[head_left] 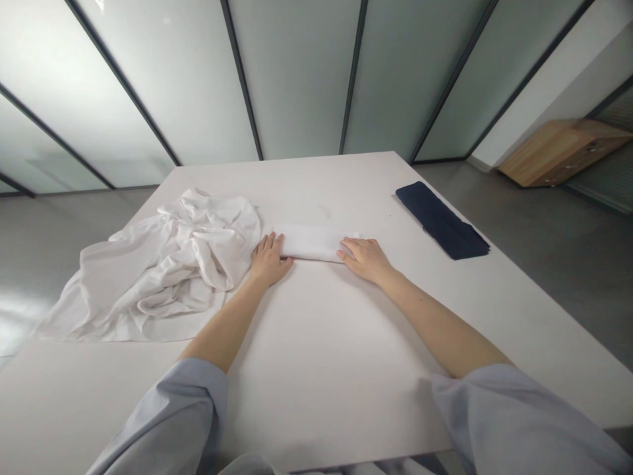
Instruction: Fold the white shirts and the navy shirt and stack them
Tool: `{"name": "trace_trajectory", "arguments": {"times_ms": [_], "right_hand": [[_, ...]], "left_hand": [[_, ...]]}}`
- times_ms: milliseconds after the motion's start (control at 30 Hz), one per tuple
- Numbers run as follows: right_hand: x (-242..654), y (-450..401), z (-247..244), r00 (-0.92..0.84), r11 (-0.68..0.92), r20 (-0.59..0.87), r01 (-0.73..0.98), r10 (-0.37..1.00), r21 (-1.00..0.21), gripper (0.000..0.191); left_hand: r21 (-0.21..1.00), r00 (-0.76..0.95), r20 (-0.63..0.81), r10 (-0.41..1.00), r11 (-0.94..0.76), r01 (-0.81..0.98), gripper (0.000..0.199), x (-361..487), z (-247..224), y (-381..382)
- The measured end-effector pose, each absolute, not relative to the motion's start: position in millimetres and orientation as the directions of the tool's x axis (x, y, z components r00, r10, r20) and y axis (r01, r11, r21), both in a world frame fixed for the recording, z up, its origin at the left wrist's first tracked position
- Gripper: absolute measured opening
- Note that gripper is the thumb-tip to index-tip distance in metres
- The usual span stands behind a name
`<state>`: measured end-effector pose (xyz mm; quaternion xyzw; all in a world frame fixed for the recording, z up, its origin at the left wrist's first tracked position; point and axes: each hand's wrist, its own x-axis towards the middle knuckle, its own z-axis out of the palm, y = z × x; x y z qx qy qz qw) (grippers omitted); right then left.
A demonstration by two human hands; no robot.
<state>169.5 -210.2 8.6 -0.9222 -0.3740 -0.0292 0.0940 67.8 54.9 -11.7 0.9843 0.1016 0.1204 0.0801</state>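
Lying on a white table (326, 343) before frosted panels (301, 72): folded cloth (312, 243).

The place looks like an office or a meeting room. Tall frosted glass panels (301, 79), set between slim dark frames (241, 72), form a partition of the kind common in workplaces. A smooth grey floor (544, 244) runs around a broad, pale counter (341, 356) much like a conference table. On the right, a white wall (558, 79) meets the partition, and a light wooden cabinet (539, 152) stands near it; whose office it might be cannot be told.
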Motion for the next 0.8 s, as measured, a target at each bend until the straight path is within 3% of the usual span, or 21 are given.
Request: {"name": "trace_trajectory", "arguments": {"times_ms": [133, 300, 600, 800], "right_hand": [[172, -205, 27, 0.755, -0.747, 0.088, 0.656, 0.65, -0.104, 0.042], [191, -180, 39, 0.763, -0.755, 0.144, 0.645, 0.63, -0.119, 0.042], [225, -137, 31, 0.833, -0.85, -0.182, 0.494, 0.523, -0.18, 0.077], [230, -134, 36, 0.797, -0.856, -0.321, 0.438, 0.512, -0.276, 0.075]], "left_hand": [[0.26, 0.921, 0.276, 0.273, -0.944, 0.202, 0.064, 72, -20, 63], [0.258, 0.934, 0.282, 0.219, -0.955, 0.146, 0.063, 75, -23, 61], [0.299, 0.94, 0.261, 0.218, -0.944, 0.135, 0.065, 74, -19, 57], [0.372, 0.932, 0.273, 0.238, -0.92, 0.126, 0.07, 77, -22, 57]]}}
